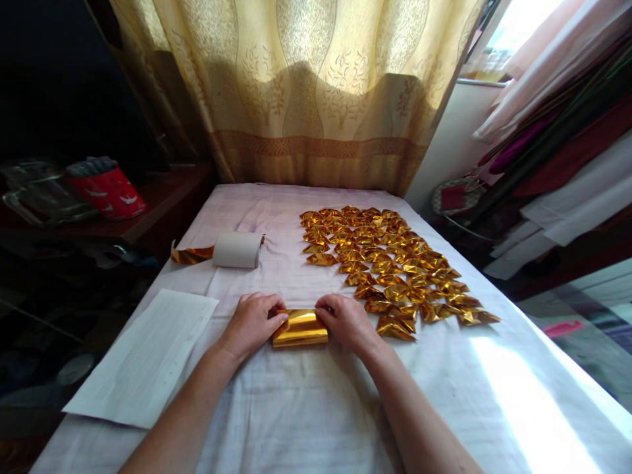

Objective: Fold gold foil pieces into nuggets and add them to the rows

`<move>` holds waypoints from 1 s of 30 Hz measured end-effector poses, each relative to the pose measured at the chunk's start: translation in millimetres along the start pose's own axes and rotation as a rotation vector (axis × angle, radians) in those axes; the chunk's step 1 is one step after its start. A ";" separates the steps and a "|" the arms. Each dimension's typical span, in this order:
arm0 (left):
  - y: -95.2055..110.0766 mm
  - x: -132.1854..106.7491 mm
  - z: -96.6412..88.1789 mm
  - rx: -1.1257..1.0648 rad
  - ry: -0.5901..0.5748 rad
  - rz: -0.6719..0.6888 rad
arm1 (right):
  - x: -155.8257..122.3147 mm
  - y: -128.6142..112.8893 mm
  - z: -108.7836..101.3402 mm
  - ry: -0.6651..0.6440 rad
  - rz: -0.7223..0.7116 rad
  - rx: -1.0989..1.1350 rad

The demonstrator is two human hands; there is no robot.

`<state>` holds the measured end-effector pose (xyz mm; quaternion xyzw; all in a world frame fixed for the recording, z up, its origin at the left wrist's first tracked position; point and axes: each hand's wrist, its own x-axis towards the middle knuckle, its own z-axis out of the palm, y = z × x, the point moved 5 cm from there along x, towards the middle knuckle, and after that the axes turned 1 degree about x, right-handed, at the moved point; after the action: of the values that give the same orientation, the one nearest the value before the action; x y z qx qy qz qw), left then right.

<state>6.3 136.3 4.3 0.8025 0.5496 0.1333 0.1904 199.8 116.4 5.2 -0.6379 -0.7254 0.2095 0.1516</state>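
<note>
A sheet of shiny gold foil paper (300, 329), curled over into a flattened roll, rests on the white cloth in front of me. My left hand (254, 322) pinches its left end between thumb and fingers. At the opposite end, my right hand (345, 320) grips the upper corner the same way. Just beyond and to the right lie many folded gold foil ingots (395, 263), set out in rows. Farther off on the left is a curled pale sheet (237, 251) with gold foil showing at its ends.
White printed paper (143, 359) lies at the table's left. A dark cabinet beside it bears a glass jug (44, 197) and a red patterned cup (109, 191). Behind the table hangs a gold curtain (316, 99); clothes (567, 164) hang at right. The white cloth (296, 421) covers the table.
</note>
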 end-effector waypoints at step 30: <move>6.8 -2.4 2.2 0.123 0.015 0.038 | -0.9 -3.5 1.8 0.001 0.010 -0.067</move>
<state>12.1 131.5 5.4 0.8219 0.5427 0.1091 0.1341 196.0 115.0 5.4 -0.6462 -0.7288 0.1856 0.1297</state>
